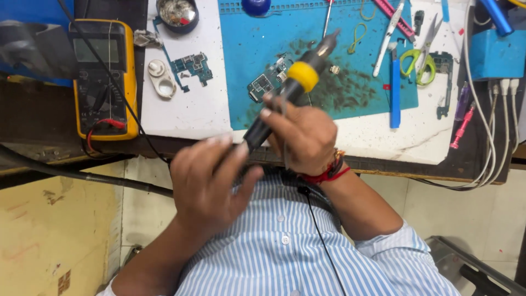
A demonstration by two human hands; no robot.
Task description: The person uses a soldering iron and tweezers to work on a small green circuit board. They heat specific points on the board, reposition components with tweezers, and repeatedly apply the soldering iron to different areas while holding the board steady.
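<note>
My right hand (304, 137) grips a black soldering iron (290, 87) with a yellow collar, its tip pointing up and to the right over the blue work mat (372, 66). My left hand (211, 181) is below and to the left, its fingers loosely bent and touching the rear end of the iron's handle. A small phone circuit board (267, 80) lies on the mat just under the iron. A red thread band circles my right wrist.
A yellow multimeter (104, 77) with red and black leads sits at the left. A second circuit board (192, 66) and a white part lie on the white tabletop. Green-handled scissors (419, 60), tweezers, a blue tool and white cables are at the right.
</note>
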